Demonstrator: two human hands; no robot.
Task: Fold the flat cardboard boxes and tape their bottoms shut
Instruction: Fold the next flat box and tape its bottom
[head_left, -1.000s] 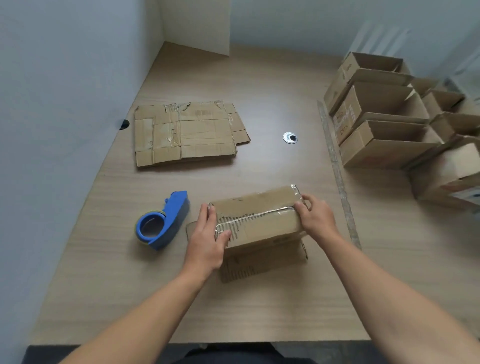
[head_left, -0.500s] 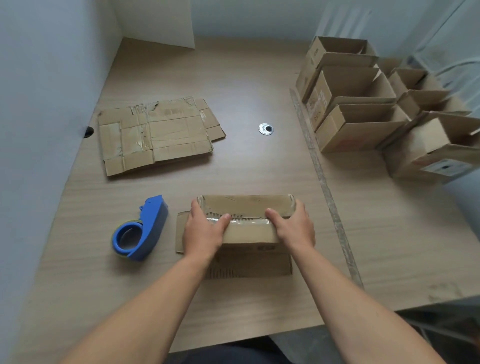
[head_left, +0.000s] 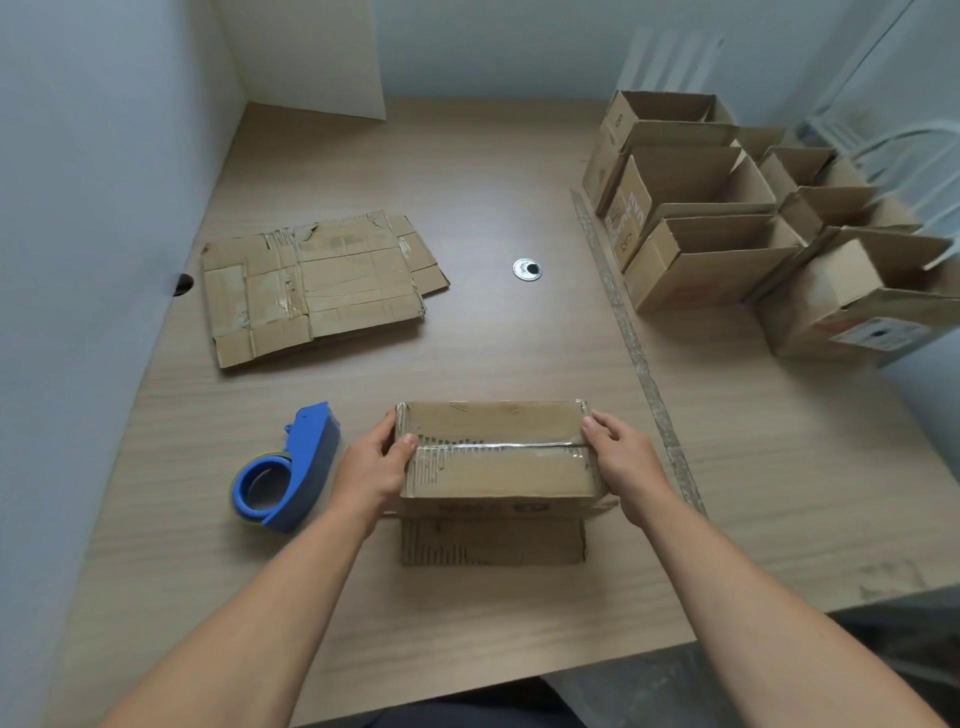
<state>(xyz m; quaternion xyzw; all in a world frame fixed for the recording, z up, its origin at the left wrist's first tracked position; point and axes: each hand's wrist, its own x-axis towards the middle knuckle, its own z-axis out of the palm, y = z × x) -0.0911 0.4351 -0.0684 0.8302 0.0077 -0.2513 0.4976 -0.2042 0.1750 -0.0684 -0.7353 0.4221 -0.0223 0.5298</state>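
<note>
Cardboard box (head_left: 493, 452), position? (A)
On the wooden table (head_left: 467, 166), toward its 6 o'clock edge, straight ahead of the person. Taped face up; a clear tape strip (head_left: 498, 445) runs 9 to 3 along the seam. One loose flap lies flat on the table at the box's 6 o'clock (B)
Hands? (A)
Left hand (head_left: 371, 467) grips the 9 o'clock end, thumb on top at the seam, fingers curled round the end wall. Right hand (head_left: 623, 462) grips the 3 o'clock end, thumb on top by the seam, fingers curled against the side. Box held between the two (B)
Surroundings? (A)
Blue tape dispenser (head_left: 291, 467) at the box's 9 o'clock, just beside the left hand, not touching it. Flat cardboard stack (head_left: 317, 286) at 11 o'clock, well apart. Folded boxes (head_left: 701, 254), tops open, crowded together at 2 o'clock on the table's right side. Metal grommet (head_left: 526, 269) at 12 o'clock, between stack and folded boxes (B)
</note>
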